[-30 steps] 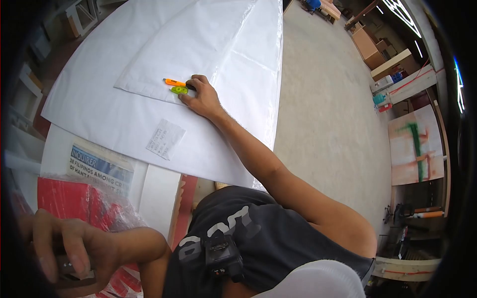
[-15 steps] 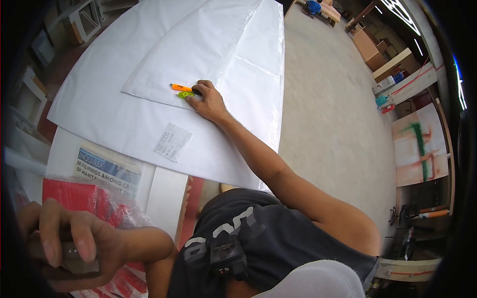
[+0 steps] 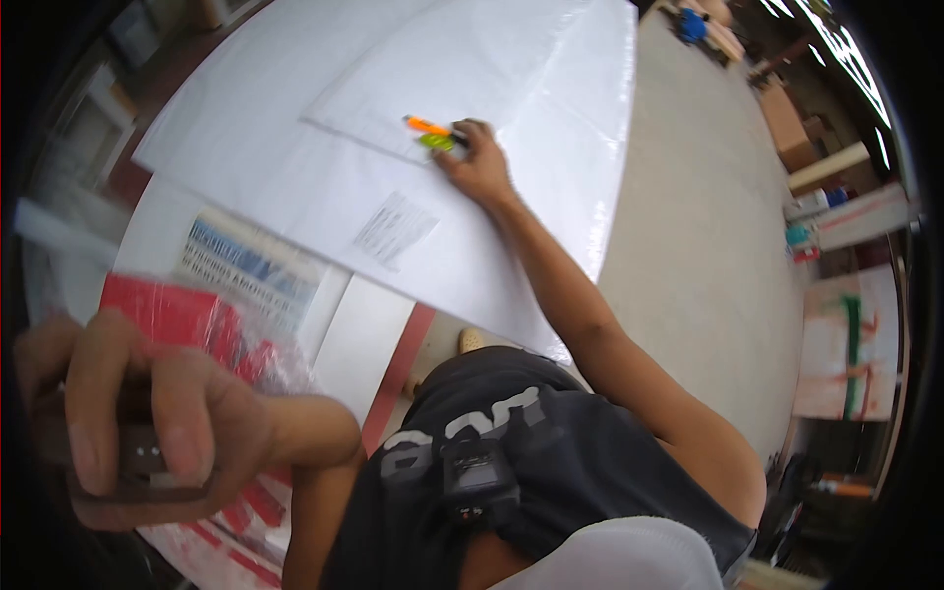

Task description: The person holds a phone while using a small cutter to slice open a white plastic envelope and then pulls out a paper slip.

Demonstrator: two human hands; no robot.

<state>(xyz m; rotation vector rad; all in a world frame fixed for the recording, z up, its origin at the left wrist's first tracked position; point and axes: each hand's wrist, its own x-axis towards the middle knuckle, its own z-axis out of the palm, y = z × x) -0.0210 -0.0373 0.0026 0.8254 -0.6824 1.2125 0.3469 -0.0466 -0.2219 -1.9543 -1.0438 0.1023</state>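
Vs the earlier frames: view had swung, so the white sheets (image 3: 285,187) and everything on them sat further right and higher in frame. Blur was up too; writing on the paper slip (image 3: 395,231) had gone unreadable. More of a tan shoe (image 3: 471,340) showed beside the dark shirt (image 3: 462,462).

Right hand (image 3: 477,167): same hold as before, fingers and thumb pinched on the black end of the orange tool (image 3: 429,125). Green item (image 3: 436,143) was right beside the tool, at the thumb tip. Both were over the upper white sheet, near its lower edge. Slip lay on the sheet below, nearer the body.

Left hand (image 3: 147,423): higher in frame than earlier, close to the camera. Fingers were curled round a dark object (image 3: 138,457); couldn't tell what it was.

Containers: clear plastic wrap (image 3: 285,359) enclosed red material (image 3: 162,305), behind the left hand. Contents beyond the red couldn't be made out. Newspaper (image 3: 251,265) lay on a white surface, between wrap and sheets.
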